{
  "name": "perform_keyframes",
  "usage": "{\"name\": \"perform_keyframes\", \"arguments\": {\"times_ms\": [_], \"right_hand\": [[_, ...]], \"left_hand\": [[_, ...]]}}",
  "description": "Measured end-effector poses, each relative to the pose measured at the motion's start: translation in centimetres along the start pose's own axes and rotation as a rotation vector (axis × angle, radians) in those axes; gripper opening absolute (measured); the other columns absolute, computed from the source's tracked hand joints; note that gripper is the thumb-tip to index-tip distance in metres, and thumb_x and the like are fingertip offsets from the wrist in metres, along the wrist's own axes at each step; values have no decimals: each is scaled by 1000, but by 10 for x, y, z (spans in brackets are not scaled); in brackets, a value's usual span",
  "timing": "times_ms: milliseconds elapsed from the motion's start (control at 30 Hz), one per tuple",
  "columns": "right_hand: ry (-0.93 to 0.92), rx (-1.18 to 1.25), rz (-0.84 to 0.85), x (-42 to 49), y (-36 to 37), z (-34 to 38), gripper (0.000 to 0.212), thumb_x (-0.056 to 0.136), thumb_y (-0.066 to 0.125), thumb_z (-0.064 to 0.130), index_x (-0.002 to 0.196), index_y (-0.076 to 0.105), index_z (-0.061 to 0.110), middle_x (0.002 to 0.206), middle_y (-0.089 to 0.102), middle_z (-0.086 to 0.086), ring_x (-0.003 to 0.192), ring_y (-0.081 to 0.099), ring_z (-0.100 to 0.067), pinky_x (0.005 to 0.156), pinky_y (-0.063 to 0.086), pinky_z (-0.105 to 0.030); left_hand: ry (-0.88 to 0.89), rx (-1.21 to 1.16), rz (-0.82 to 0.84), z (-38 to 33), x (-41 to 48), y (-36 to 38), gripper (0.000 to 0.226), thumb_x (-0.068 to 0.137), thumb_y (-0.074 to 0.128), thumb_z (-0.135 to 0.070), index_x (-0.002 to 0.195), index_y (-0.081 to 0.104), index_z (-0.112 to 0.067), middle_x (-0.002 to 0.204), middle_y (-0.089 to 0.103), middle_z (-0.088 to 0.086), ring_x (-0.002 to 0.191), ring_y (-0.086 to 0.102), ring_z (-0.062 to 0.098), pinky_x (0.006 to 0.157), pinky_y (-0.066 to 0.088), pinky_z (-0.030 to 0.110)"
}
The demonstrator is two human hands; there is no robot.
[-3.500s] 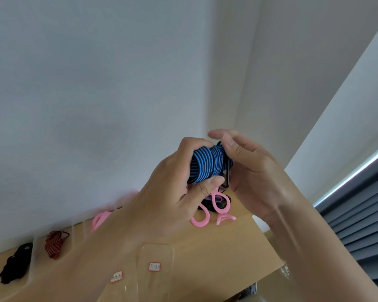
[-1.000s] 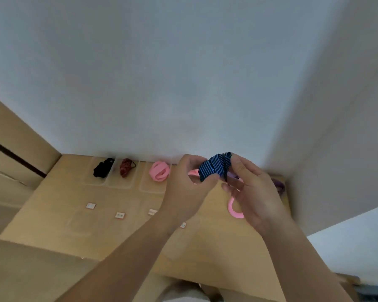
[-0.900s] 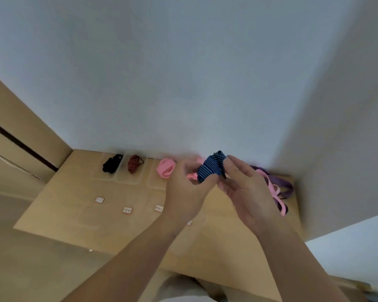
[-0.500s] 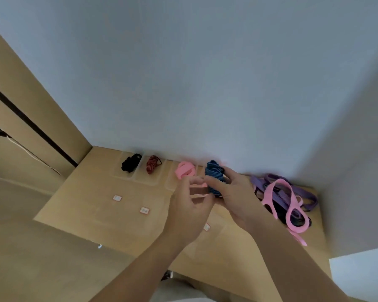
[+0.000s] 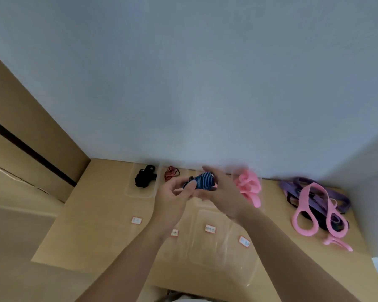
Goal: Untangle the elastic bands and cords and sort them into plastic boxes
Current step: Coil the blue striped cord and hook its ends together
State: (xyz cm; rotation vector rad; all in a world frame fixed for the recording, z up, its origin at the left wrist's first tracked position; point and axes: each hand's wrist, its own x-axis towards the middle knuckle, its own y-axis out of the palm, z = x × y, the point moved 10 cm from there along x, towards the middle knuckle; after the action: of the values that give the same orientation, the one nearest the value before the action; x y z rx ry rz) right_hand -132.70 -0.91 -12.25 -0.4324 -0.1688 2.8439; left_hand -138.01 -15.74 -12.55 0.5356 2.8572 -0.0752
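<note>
A pale grey wall (image 5: pixel 183 83) rises behind the light wooden counter (image 5: pixel 100 214). At the left stands a tan wooden panel (image 5: pixel 20 118). A dark groove (image 5: pixel 31 151) crosses it.

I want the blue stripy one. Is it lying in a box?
No, the blue striped band is held between the left hand and right hand, above the clear boxes.

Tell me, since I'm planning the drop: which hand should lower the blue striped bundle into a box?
Probably the right hand: its fingers wrap the blue striped bundle from behind, while the left hand only pinches its end.
</note>
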Motion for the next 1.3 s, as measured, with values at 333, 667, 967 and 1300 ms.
{"name": "perform_keyframes", "arguments": {"times_ms": [333,667,967,1300], "right_hand": [[113,219,-321,56,82,-46,44,101,51,6,138,61,28,118,73,1,104,72,-23,97,57,-44],[361,82,-325,83,107,-70,38,81,42,1,102,72,12,91,69,-13,81,56,-19,73,43,-34],[347,-218,-402,104,102,-71,15,88,45,-1,92,59,-1,99,61,-14,86,53,-27,75,41,-38],[280,-320,-294,114,108,-67,21,96,37,-2,84,48,10,86,49,-9,78,45,-23,69,33,-38]], "left_hand": [[-139,71,-307,68,63,-55,46,90,76,-25,129,52,-20,108,70,-5,95,71,8,81,56,23],[-88,462,-124,96,103,-57,17,94,66,-20,107,75,-13,82,73,-5,69,59,2,56,38,6],[-120,491,21,108,134,-42,17,97,60,-12,104,76,-11,89,75,6,82,67,21,59,44,22],[-20,611,-20,108,150,-41,23,92,68,-13,114,71,-6,108,71,12,97,66,30,80,51,36]]}}
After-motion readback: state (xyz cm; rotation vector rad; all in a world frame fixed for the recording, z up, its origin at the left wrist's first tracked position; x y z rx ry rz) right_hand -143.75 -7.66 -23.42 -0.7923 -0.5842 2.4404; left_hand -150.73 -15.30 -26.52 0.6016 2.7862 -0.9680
